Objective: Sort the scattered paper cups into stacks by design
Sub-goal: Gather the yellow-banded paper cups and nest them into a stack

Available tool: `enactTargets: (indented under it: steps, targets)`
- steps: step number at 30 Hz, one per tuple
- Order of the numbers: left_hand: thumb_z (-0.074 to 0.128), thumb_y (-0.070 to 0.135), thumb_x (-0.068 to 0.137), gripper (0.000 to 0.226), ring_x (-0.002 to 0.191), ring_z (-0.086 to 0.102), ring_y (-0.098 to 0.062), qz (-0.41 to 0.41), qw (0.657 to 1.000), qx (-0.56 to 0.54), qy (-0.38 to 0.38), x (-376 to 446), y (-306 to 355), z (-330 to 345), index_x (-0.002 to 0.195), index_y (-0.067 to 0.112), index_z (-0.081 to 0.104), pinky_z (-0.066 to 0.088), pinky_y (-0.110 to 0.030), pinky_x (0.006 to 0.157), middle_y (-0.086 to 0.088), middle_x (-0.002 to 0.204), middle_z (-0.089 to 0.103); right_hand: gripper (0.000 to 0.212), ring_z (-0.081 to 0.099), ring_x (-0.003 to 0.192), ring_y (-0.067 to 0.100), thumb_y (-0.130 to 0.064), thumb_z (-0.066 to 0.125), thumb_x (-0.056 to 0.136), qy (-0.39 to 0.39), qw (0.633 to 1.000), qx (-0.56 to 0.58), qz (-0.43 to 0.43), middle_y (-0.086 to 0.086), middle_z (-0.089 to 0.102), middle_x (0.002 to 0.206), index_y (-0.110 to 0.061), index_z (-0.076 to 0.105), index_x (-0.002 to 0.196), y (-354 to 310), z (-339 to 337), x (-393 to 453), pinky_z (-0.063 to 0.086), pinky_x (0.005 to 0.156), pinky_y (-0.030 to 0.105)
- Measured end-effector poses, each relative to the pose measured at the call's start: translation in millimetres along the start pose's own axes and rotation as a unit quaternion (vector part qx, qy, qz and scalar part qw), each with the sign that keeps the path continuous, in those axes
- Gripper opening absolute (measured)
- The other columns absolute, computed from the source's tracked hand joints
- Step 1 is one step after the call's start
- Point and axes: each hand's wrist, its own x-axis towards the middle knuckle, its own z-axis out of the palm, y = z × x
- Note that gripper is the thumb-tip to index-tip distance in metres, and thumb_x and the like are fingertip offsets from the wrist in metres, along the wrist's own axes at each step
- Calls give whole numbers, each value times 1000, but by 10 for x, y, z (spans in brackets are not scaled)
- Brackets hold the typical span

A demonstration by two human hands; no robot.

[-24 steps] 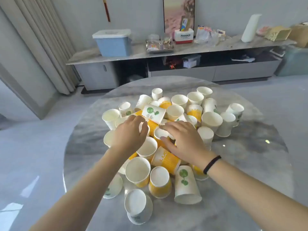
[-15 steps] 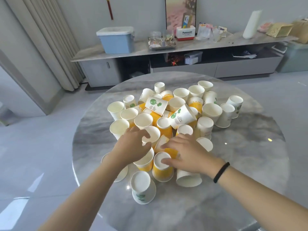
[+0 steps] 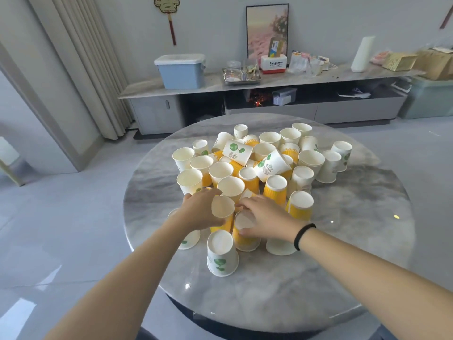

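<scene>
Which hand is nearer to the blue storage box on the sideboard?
Left. The left hand lies below the blue storage box; the right hand lies further right.

A round grey marble table (image 3: 343, 278) is seen across the lower centre of the frame; behind it, along the upper half, a long low cabinet (image 3: 269, 109) is set against the wall. On its top a blue lidded box (image 3: 181, 71) is placed left of centre, a metal tray (image 3: 241, 76) beside it, a red-and-white Panasonic box (image 3: 273, 64) before a framed picture (image 3: 267, 30), and a white roll (image 3: 362, 54) farther right; curtains (image 3: 85, 65) are hung at upper left.
</scene>
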Motion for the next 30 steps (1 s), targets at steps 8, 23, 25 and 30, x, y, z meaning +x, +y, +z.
enactTargets:
  steps: [8,23,25,30]
  targets:
    - [55,46,76,63,124,42,-21,-65,940,-334,7,-24,-103,-321,136,43,38,33,-27,90,0,138,35,35,55,94,12,-32,64,80,182,914,325,161,-10,57,98,-24,59,114,195,-299,-108,44,80,27]
    - [48,54,81,46,109,57,-16,0,848,-521,-93,392,217,-86,119,28,53,40,-35,88,4,116,63,18,63,82,28,-7,60,85,89,695,691,178,17,61,96,-5,55,102,437,-470,-29,59,70,37]
    - [42,75,71,69,123,52,-12,11,857,-507,-92,403,311,-30,128,37,50,43,-32,89,11,130,60,23,63,82,28,-4,63,82,67,688,701,173,16,62,97,-6,53,103,422,-442,-7,59,73,39]
    - [24,67,84,60,123,49,-14,-1,956,-294,-15,490,221,-11,108,31,66,34,-32,107,9,125,62,46,65,84,26,-14,71,78,81,770,594,219,16,59,112,-11,55,120,573,-472,-14,60,72,38]
